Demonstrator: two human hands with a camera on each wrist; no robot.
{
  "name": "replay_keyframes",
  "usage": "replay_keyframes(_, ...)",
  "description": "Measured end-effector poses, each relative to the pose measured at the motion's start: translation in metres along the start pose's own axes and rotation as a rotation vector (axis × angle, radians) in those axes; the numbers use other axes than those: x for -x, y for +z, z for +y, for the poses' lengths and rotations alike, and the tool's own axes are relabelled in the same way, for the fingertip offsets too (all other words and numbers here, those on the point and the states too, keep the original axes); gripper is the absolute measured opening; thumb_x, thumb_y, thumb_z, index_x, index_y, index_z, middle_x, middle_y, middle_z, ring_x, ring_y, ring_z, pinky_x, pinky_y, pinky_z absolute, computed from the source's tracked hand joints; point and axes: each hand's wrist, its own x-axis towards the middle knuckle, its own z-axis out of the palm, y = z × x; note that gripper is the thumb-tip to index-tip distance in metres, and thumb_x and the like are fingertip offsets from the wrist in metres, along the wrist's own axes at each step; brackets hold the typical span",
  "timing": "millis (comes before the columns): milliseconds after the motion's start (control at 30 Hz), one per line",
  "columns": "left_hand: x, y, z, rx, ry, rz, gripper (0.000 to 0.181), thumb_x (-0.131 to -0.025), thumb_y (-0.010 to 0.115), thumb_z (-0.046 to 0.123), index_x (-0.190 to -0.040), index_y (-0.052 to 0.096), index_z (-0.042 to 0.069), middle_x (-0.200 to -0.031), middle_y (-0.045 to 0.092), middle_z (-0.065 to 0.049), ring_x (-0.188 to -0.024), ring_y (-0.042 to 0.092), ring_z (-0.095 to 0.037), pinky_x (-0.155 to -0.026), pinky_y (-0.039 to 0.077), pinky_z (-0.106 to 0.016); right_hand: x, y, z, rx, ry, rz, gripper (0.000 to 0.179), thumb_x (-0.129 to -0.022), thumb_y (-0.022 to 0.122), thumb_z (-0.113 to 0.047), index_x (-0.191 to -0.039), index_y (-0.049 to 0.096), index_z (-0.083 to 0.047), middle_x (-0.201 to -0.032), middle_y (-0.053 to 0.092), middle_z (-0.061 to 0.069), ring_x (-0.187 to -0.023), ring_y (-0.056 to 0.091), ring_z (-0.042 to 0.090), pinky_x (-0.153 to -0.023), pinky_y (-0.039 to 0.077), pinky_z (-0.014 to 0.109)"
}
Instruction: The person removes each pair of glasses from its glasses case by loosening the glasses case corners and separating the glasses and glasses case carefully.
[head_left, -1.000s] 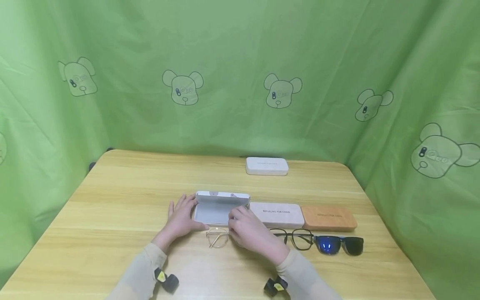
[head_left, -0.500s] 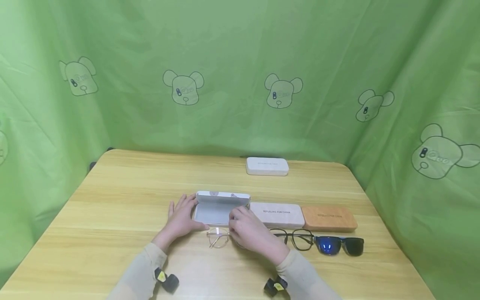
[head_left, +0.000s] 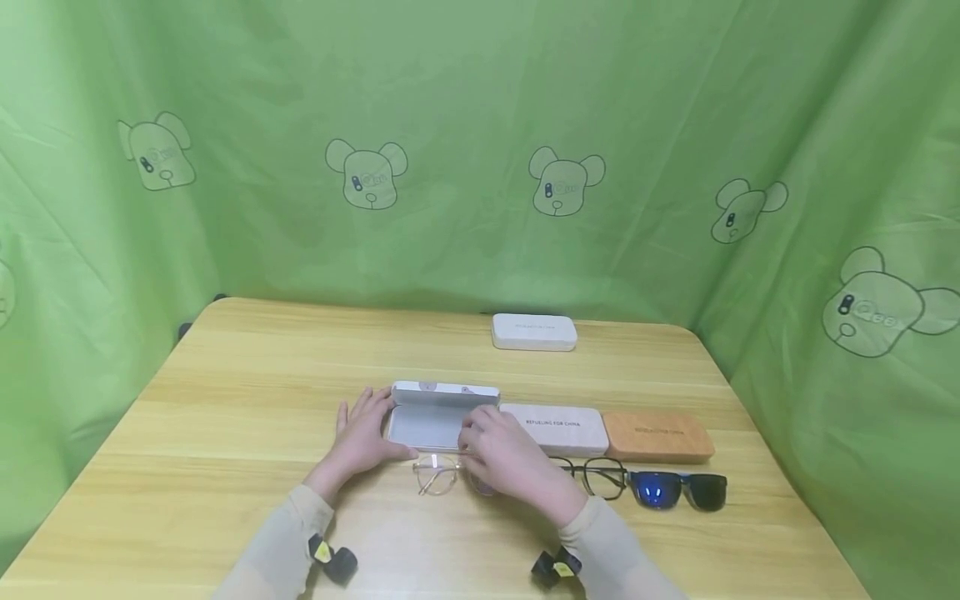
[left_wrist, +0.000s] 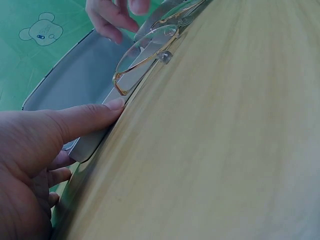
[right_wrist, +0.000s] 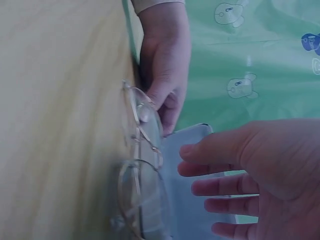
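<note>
In the head view, an open glasses case point(head_left: 422, 426) with a grey lining lies on the table, its lid tipped up at the back. My left hand point(head_left: 363, 442) grips its left end, the thumb on the front edge and the fingers round the side. Thin gold-framed glasses point(head_left: 435, 477) stand just in front of the case, their right lens partly behind my right hand point(head_left: 501, 454). In the right wrist view, that hand's fingers point(right_wrist: 225, 187) reach over the case's interior, thumb apart from the fingertips and nothing between them.
A white case point(head_left: 553, 429) and an orange-brown case point(head_left: 660, 437) lie shut in a row to the right. Before them are black-framed glasses point(head_left: 603, 480) and blue-lensed sunglasses point(head_left: 660, 490). Another white case point(head_left: 534, 332) sits at the table's back edge.
My right hand has shifted slightly to the right, and more of the gold glasses' right lens shows beneath it. The left hand and the cases stay where they were.
</note>
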Motion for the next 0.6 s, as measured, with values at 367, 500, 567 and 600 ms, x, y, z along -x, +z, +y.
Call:
replay_keyframes(367,0.0,0.0,0.0,0.0,0.001,-0.003,0.101,-0.057,0.089,0.044,-0.142,0.048,0.006,-0.158,0.031,-0.014,-0.15,0.013,-0.042,-0.117,-0.009,-0.067,0.002,-0.021,0.009,-0.05,-0.008,0.074,0.014,-0.084,0.073,-0.024,-0.094,0.071,-0.013,-0.108,0.066,0.005,-0.102,0.061,0.022,-0.088,0.054,0.04)
replay_keyframes(500,0.0,0.0,0.0,0.002,0.003,-0.006,0.101,-0.058,0.089,0.045,-0.142,0.047,0.007,-0.159,0.031,-0.014,-0.15,0.013,-0.042,-0.117,-0.01,-0.066,0.003,-0.025,0.014,-0.039,-0.001,0.098,0.013,-0.084,0.074,-0.023,-0.093,0.071,-0.014,-0.108,0.067,0.004,-0.102,0.063,0.022,-0.089,0.055,0.039)
replay_keyframes(567,0.0,0.0,-0.001,0.001,0.006,-0.005,0.101,-0.058,0.089,0.044,-0.142,0.047,0.007,-0.158,0.031,-0.014,-0.149,0.013,-0.043,-0.117,-0.01,-0.067,0.003,-0.027,0.016,-0.034,0.005,0.107,0.012,-0.085,0.073,-0.023,-0.094,0.071,-0.014,-0.108,0.067,0.004,-0.103,0.063,0.022,-0.09,0.055,0.039)
replay_keyframes(600,0.0,0.0,-0.001,-0.001,0.007,-0.004,0.101,-0.058,0.089,0.045,-0.142,0.047,0.007,-0.158,0.031,-0.014,-0.149,0.013,-0.043,-0.117,-0.009,-0.067,0.003,-0.028,0.017,-0.033,0.008,0.11,0.012,-0.085,0.073,-0.023,-0.094,0.071,-0.014,-0.108,0.067,0.004,-0.103,0.063,0.022,-0.091,0.055,0.039)
